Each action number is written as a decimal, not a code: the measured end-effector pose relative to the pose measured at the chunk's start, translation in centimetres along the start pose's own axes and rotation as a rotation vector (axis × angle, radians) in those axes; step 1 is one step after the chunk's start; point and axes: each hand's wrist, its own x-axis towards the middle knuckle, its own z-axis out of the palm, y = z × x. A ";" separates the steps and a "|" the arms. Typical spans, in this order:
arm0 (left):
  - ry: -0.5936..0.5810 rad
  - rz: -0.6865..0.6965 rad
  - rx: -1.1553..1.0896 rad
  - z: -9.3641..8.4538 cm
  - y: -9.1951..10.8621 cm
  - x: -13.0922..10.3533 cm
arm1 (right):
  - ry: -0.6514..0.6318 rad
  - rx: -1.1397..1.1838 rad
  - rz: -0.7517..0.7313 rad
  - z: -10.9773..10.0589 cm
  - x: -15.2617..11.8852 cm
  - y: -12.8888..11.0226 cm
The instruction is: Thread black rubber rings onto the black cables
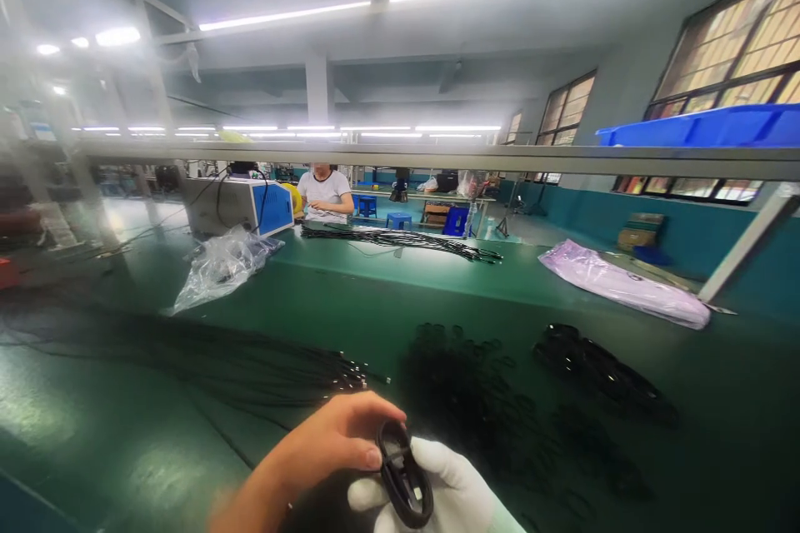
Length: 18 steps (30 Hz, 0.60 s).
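Note:
A black cable (405, 479), wound into a small oval coil with a band across its middle, is held up close to me over the green table. My left hand (331, 443), bare, pinches the coil's upper left side between thumb and fingers. My right hand (453, 483), in a white glove, grips the coil from the right and below. A pale connector end shows inside the loop. Just beyond my left hand lies a spread of loose black cables (293, 366) with small metal ends. To the right is a dark pile of black rings or loops (462, 375), partly blurred.
More coiled black cables (600, 371) lie at the right. Farther back are a clear plastic bag (228, 262), a blue-and-grey machine (241, 206), a cable bundle (400, 240) and a pinkish plastic bag (618, 283). A person (325, 190) sits opposite. A blue bin (706, 129) stands on the overhead shelf.

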 end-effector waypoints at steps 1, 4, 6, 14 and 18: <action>0.043 -0.022 0.036 -0.1 -0.2 -0.1 | 0.027 -0.023 -0.040 0.2 0.0 0.1; 0.164 -0.092 0.258 0.1 0.0 -0.2 | 0.075 -0.067 -0.186 0.5 0.2 0.3; 0.194 -0.096 0.344 0.5 0.6 -0.3 | 0.075 -0.081 -0.193 0.5 0.3 0.3; 0.368 -0.061 0.406 1.8 1.5 0.4 | 0.137 -0.237 -0.231 0.1 0.2 0.3; 0.454 0.005 0.354 0.4 1.2 0.4 | 0.135 -0.141 -0.222 0.9 -0.7 0.0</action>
